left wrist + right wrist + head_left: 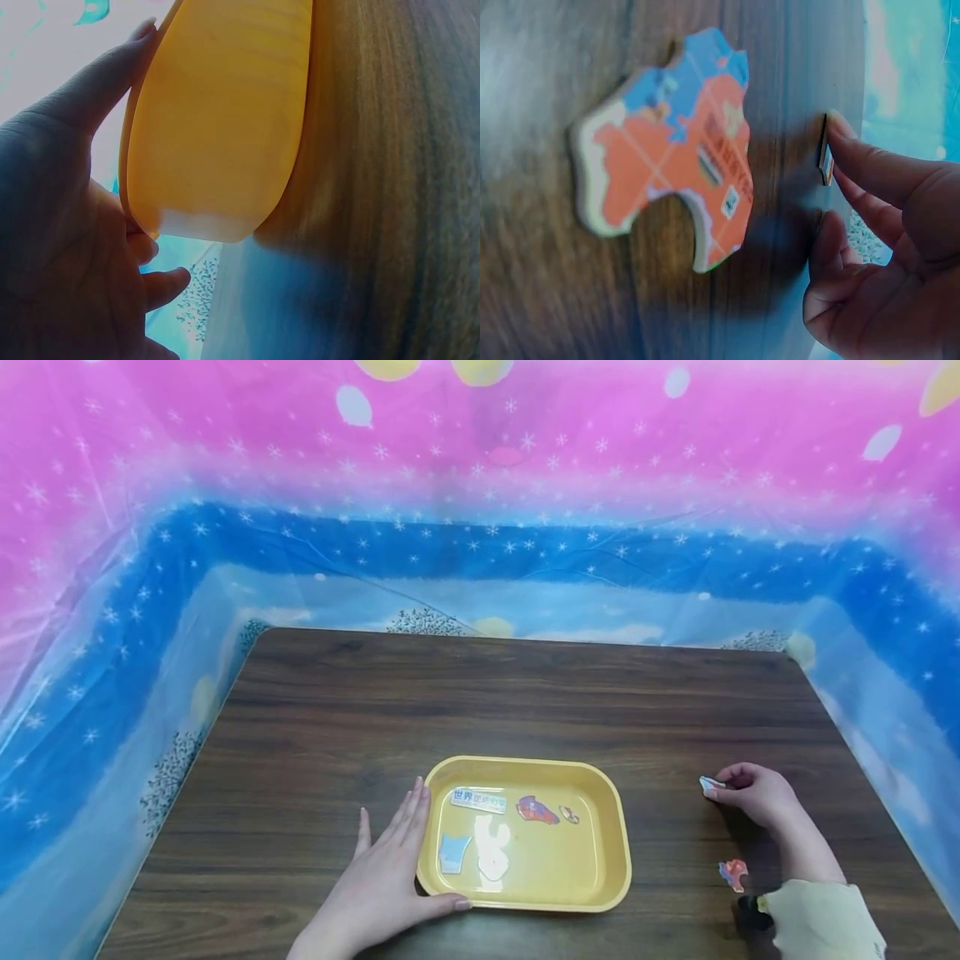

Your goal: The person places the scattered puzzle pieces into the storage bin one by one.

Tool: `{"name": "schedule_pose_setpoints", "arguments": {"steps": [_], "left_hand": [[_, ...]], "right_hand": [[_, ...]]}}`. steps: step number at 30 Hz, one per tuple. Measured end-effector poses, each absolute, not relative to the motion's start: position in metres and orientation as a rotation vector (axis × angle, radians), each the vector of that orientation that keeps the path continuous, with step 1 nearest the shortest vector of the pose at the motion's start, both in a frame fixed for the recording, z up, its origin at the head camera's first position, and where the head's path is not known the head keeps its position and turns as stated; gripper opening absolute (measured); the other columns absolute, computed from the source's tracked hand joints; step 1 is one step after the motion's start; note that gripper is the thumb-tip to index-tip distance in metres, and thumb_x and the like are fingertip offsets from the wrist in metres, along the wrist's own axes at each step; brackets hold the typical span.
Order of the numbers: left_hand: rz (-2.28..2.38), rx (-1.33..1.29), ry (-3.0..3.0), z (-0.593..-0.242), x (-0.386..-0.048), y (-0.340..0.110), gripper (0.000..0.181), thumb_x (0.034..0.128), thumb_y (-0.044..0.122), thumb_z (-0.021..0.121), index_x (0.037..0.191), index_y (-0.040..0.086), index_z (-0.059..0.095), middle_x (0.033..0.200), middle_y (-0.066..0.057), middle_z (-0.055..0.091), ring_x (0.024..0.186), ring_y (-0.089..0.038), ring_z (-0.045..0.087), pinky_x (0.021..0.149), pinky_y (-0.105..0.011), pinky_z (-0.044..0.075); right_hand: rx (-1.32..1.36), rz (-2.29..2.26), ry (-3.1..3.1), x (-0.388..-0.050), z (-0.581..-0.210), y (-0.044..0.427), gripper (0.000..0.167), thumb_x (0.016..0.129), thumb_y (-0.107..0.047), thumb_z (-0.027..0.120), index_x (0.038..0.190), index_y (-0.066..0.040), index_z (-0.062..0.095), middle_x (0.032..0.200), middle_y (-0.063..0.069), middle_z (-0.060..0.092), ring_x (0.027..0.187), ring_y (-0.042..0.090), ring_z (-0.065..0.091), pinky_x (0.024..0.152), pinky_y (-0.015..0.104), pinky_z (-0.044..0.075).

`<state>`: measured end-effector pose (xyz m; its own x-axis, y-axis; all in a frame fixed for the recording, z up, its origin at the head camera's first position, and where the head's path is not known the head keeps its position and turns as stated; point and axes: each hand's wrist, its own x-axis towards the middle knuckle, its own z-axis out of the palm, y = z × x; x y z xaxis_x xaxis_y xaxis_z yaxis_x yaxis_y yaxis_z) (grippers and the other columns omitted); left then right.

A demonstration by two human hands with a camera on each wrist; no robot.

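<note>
A yellow tray [555, 889] stands on the table, and my left hand [382, 868] rests along its left side. The fingers there are straight, and the thumb lies at the front rim. Out to the right, my right hand [765, 797] pinches a small map puzzle piece [708, 786] between thumb and fingertips; in the right wrist view the piece [826, 161] appears almost edge-on. Nearer the front, an orange-and-blue puzzle piece [734, 875] with a curved notch lies on the wood. The left wrist view has the tray's outer wall [217, 127] beside the left hand.
Inside the tray lie a title strip with Chinese characters [478, 800], a red-and-purple piece [537, 810], a small piece [569, 815] and a light-blue piece [453, 853]. Glare covers part of the tray's floor. A patterned cloth [480, 552] hangs behind the dark wooden table [525, 693].
</note>
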<state>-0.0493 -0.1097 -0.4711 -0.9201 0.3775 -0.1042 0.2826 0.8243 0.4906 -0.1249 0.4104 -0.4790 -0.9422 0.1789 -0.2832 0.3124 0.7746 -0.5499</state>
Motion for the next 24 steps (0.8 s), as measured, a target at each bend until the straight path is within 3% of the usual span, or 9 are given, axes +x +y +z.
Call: {"name": "schedule_pose_setpoints", "arguments": {"steps": [4,11,18,24], "left_hand": [[0.721,0.515,2.816,-0.471,-0.049,-0.109,0.134,0.0719,0.081,0.070,0.162,0.004,0.006,0.170,-0.010,0.008,0.154,-0.025,0.017,0.114,-0.074,0.003],[0.712,0.515,2.807,-0.469,-0.049,-0.109,0.134,0.0728,0.081,0.069,0.162,0.004,0.006,0.170,-0.010,0.007,0.154,-0.025,0.016,0.114,-0.074,0.003],[0.732,0.525,2.805,-0.469,-0.049,-0.109,0.133,0.0735,0.080,0.069,0.163,0.003,0.009,0.170,-0.011,0.008,0.154,-0.026,0.016,0.114,-0.075,0.003],[0.724,0.529,2.813,-0.470,-0.049,-0.109,0.133,0.0732,0.079,0.070,0.162,0.002,0.010,0.170,-0.011,0.007,0.154,-0.026,0.017,0.114,-0.075,0.003]], "right_hand": [[0.376,-0.860,2.775,-0.126,-0.478,0.406,0.036,0.088,-0.021,0.079,0.098,0.009,0.061,0.091,0.016,0.061,0.081,0.026,0.053,0.067,0.035,0.042],[0.372,-0.677,2.846,-0.120,-0.477,0.394,0.035,0.093,-0.022,0.074,0.094,0.003,0.050,0.086,0.017,0.055,0.077,0.030,0.052,0.064,0.038,0.041],[0.372,-0.568,2.995,-0.105,-0.468,0.363,0.031,0.096,-0.029,0.070,0.100,-0.003,0.052,0.083,0.012,0.060,0.069,0.026,0.055,0.054,0.038,0.040],[0.279,-0.701,3.151,-0.096,-0.437,0.307,0.026,0.096,-0.020,0.072,0.108,0.000,0.062,0.092,0.015,0.069,0.071,0.024,0.064,0.055,0.035,0.045]]}}
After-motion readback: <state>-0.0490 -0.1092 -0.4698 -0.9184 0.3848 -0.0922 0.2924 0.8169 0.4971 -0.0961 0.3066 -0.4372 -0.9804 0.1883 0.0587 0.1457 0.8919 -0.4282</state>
